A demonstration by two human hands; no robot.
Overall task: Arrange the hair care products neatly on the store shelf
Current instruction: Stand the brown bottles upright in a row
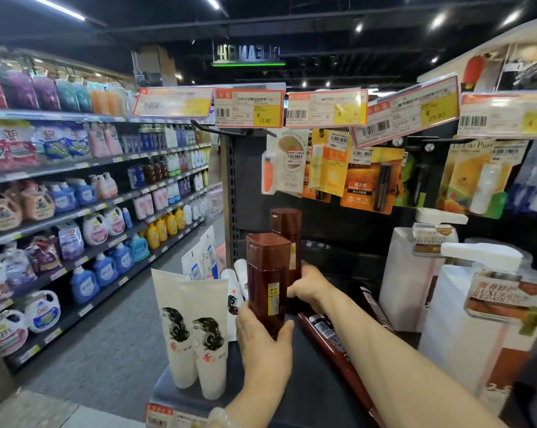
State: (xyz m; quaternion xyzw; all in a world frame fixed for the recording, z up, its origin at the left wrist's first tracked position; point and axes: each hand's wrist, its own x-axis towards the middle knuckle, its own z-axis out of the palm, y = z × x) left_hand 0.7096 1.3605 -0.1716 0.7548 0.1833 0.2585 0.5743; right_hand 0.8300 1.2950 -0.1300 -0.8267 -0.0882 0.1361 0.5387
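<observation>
Two dark red-brown bottles stand upright on the dark shelf (316,396). My left hand (265,344) grips the base of the near brown bottle (267,273). My right hand (310,287) holds the lower part of the far brown bottle (287,230), just behind the first. Two white tubes (196,329) printed with a black-haired head stand cap-down at the shelf's left front edge, with more white tubes (238,282) behind them. Dark red tubes (332,338) lie flat on the shelf under my right forearm.
Large white pump bottles (415,273) with "Luxurious Repair" labels stand at the right. Carded cosmetics (332,168) hang on hooks above the shelf under tilted price tags (250,108). An aisle of detergent shelves (75,211) runs along the left.
</observation>
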